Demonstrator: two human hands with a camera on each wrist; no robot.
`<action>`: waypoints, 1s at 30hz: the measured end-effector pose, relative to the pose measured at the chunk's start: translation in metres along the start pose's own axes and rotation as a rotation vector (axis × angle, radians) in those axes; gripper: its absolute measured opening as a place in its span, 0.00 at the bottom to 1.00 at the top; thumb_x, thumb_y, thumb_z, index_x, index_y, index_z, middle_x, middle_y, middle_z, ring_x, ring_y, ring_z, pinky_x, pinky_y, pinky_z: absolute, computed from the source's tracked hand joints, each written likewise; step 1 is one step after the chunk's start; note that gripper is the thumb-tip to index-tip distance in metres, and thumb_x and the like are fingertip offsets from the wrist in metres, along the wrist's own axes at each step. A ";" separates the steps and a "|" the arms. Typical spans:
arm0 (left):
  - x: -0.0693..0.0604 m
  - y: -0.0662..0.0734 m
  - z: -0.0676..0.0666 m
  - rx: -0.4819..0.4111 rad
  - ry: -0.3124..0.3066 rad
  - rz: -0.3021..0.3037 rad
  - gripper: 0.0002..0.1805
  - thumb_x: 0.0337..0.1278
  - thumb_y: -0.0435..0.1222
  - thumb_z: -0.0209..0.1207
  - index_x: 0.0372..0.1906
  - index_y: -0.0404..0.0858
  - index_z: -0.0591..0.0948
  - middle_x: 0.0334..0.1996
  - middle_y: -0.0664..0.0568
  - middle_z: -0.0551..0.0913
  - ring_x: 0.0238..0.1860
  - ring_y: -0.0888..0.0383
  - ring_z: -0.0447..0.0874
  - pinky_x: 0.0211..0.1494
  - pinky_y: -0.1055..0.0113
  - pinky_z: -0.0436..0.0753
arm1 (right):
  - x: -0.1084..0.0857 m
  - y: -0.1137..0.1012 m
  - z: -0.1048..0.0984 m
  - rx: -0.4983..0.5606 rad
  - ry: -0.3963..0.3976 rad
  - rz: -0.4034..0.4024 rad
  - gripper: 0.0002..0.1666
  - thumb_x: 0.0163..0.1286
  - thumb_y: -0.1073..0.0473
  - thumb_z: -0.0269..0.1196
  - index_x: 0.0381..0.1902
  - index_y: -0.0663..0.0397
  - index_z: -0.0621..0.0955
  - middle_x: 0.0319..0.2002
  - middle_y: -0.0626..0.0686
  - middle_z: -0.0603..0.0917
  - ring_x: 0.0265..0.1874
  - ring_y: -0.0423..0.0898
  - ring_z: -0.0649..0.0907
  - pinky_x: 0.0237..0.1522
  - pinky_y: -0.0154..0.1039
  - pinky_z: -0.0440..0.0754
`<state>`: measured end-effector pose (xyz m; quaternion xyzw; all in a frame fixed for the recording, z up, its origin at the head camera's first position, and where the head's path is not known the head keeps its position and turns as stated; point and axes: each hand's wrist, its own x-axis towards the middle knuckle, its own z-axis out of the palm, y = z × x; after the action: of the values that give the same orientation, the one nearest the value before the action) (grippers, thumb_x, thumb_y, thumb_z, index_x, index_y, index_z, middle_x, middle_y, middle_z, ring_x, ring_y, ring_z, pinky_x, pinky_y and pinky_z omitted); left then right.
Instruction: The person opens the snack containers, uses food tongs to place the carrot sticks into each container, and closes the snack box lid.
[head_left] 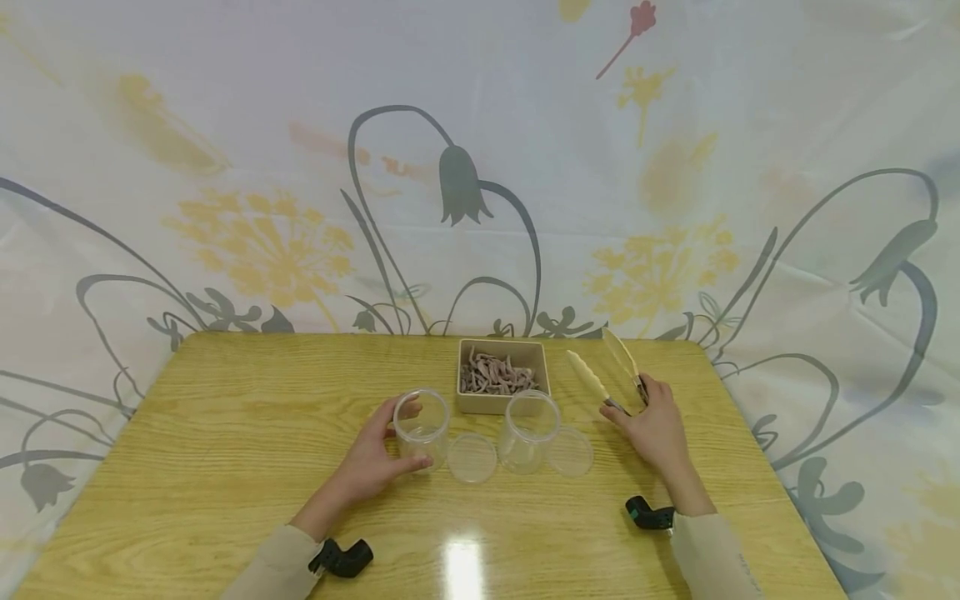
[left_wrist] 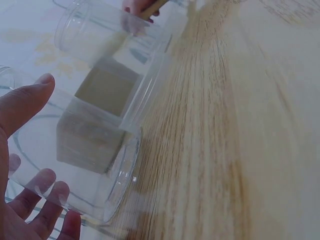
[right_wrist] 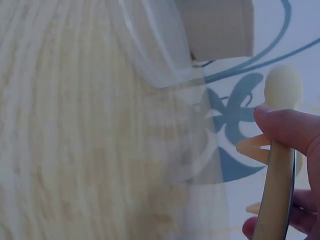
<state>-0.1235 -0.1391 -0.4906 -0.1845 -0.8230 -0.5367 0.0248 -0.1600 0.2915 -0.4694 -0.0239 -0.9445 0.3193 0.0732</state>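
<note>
My left hand [head_left: 367, 462] curves round the left clear plastic jar [head_left: 422, 433], thumb at its near side and fingers at the far side. In the left wrist view the fingers [left_wrist: 37, 187] show beyond the transparent jar wall. My right hand [head_left: 658, 429] grips a pair of tongs [head_left: 590, 379] with cream tips, spread apart and pointing away. The tongs [right_wrist: 277, 185] also appear in the right wrist view, under the thumb. A second clear jar [head_left: 527, 446] stands upright between the hands. A beige box [head_left: 486, 404] behind the jars holds a heap of brownish-purple strips [head_left: 498, 373].
One round clear lid [head_left: 472, 458] lies between the jars, another lid [head_left: 572, 452] right of the second jar. The wooden table [head_left: 247, 433] meets a flower-printed sheet [head_left: 300, 167] at its back edge. A black device [head_left: 347, 557] is on each wrist.
</note>
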 end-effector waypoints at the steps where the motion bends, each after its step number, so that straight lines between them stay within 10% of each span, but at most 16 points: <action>1: 0.000 0.000 0.000 -0.003 0.000 -0.001 0.48 0.43 0.38 0.78 0.71 0.38 0.67 0.62 0.46 0.77 0.63 0.45 0.72 0.56 0.46 0.74 | 0.000 -0.002 -0.002 0.003 0.000 -0.017 0.57 0.61 0.44 0.72 0.73 0.73 0.59 0.63 0.71 0.65 0.50 0.66 0.75 0.51 0.62 0.75; 30: 0.003 0.001 -0.001 -0.028 -0.035 -0.022 0.45 0.46 0.39 0.77 0.70 0.41 0.69 0.64 0.44 0.75 0.62 0.41 0.72 0.59 0.41 0.72 | 0.025 -0.071 -0.030 -0.205 -0.136 -0.410 0.36 0.61 0.54 0.74 0.64 0.59 0.76 0.58 0.60 0.78 0.41 0.52 0.81 0.37 0.49 0.80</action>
<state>-0.1261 -0.1391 -0.4881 -0.1853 -0.8175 -0.5453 0.0019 -0.1800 0.2552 -0.3995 0.1825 -0.9599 0.2009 0.0699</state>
